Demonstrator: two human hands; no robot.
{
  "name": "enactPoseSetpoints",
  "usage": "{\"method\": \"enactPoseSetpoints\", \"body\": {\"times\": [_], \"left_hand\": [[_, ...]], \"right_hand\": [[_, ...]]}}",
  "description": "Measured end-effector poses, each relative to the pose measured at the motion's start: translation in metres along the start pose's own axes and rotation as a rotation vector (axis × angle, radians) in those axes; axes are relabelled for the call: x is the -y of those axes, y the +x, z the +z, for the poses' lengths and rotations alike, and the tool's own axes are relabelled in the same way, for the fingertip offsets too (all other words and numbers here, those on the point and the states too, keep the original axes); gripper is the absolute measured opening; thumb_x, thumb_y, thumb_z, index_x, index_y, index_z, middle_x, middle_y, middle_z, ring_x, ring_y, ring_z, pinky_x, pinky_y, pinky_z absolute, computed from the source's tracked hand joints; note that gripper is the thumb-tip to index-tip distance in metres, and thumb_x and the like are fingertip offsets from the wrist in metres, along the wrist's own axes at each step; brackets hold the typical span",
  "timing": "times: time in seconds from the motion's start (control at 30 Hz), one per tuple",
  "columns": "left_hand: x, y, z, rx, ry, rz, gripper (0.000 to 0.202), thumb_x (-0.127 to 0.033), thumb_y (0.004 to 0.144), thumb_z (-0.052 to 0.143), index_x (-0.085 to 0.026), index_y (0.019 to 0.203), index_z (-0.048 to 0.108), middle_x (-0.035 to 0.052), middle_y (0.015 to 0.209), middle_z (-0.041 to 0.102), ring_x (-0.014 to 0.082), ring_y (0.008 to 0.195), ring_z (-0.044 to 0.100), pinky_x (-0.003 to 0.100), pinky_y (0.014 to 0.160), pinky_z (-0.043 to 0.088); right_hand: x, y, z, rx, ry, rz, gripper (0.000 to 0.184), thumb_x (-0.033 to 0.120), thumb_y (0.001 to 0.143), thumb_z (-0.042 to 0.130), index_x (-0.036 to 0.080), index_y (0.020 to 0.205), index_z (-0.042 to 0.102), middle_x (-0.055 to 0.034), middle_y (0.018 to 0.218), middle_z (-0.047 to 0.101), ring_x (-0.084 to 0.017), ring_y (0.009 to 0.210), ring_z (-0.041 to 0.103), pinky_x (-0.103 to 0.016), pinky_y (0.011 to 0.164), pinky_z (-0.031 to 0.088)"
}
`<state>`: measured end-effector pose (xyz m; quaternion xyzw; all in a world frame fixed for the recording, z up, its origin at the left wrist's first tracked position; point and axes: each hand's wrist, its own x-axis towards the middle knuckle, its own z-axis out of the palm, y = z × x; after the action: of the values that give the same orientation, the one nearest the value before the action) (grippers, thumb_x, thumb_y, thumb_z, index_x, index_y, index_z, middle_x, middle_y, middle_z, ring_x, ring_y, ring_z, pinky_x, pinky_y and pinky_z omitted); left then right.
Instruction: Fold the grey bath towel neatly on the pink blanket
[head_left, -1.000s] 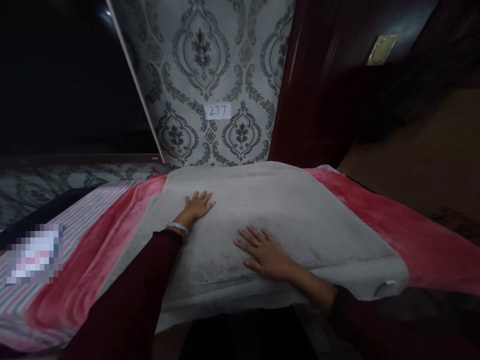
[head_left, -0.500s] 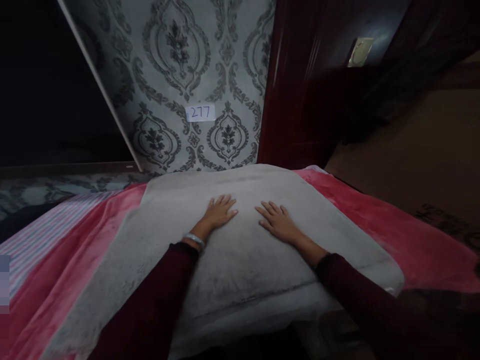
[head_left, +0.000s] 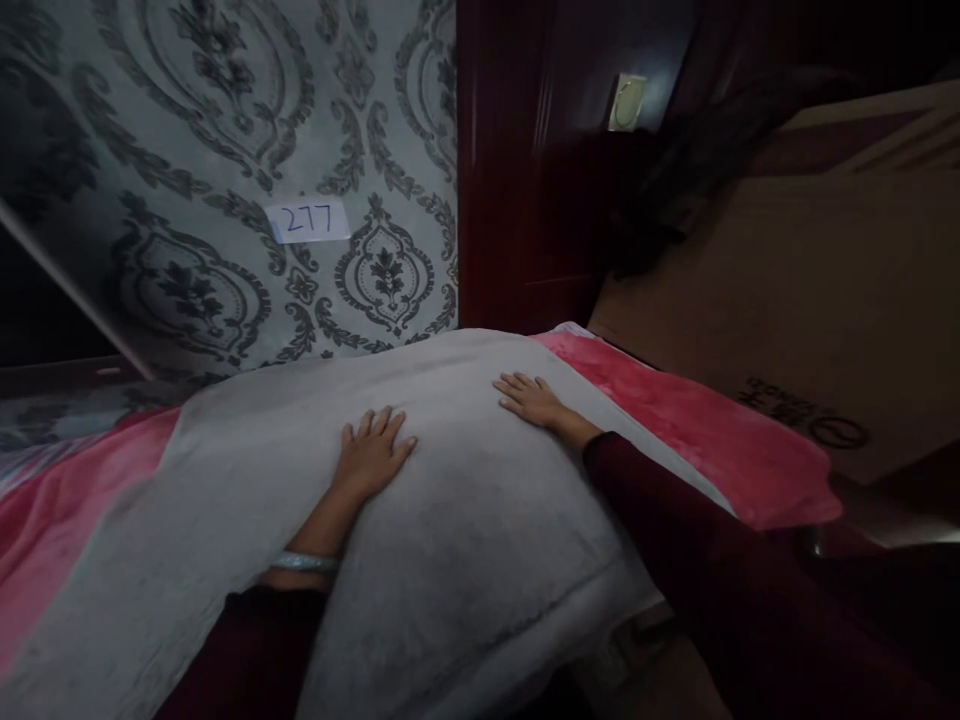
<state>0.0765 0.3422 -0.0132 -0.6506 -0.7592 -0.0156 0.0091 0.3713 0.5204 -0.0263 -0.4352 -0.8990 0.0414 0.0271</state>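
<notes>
A large light grey cloth (head_left: 480,520), soft like a blanket, lies spread over a pink-red cloth (head_left: 675,420). Flat on the grey cloth, left of its middle, rests my left hand (head_left: 370,455) with fingers spread and a pale bracelet (head_left: 306,562) at the wrist. Farther back and to the right, my right hand (head_left: 529,398) also lies palm down on it, fingers apart. Neither hand grips anything. Toward the near side, a dark crease runs across the grey cloth close to its edge.
Behind stands a patterned papered wall (head_left: 300,100) with a paper label (head_left: 309,220) reading 277. A dark red door (head_left: 525,180) is right of it. A cardboard box (head_left: 795,290) stands at the right. The corner of a dark screen (head_left: 37,300) shows at the left.
My view has turned to the right, bringing more of the cardboard box into sight. My hands are farther apart on the grey cloth, the right one nearer its right edge.
</notes>
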Motion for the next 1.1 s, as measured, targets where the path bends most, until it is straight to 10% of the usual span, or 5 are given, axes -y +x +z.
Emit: {"method": "enactPoseSetpoints", "body": {"times": [0.63,0.83,1.1], "left_hand": [[0.002,0.002,0.001,0.043,0.022,-0.023,0.067,-0.054,0.102,0.027,-0.024,0.161,0.031,0.0039,0.17,0.022,0.0321,0.158,0.017,0.061,0.124,0.018],[0.0,0.001,0.0,0.026,0.011,-0.017,0.066,-0.054,0.101,0.029,-0.024,0.161,0.034,0.0065,0.169,0.026,0.0335,0.157,0.02,0.062,0.123,0.02],[0.002,0.002,0.002,-0.004,-0.004,-0.005,0.067,-0.055,0.101,0.028,-0.024,0.16,0.036,0.0069,0.168,0.027,0.0341,0.156,0.022,0.063,0.122,0.021]], "right_hand": [[-0.101,0.029,0.0,-0.043,0.062,0.318,0.064,0.053,0.105,0.02,0.028,0.164,0.027,-0.0028,0.171,0.017,-0.026,0.157,0.017,-0.051,0.126,0.02],[-0.073,0.021,-0.019,-0.079,0.008,0.393,0.064,0.054,0.106,0.021,0.027,0.164,0.026,-0.0081,0.171,0.015,-0.033,0.157,0.012,-0.065,0.121,0.022],[-0.01,-0.018,0.011,-0.072,-0.019,-0.161,0.066,0.064,0.104,0.017,0.035,0.162,0.03,-0.001,0.17,0.02,-0.029,0.157,0.017,-0.056,0.124,0.02]]}}
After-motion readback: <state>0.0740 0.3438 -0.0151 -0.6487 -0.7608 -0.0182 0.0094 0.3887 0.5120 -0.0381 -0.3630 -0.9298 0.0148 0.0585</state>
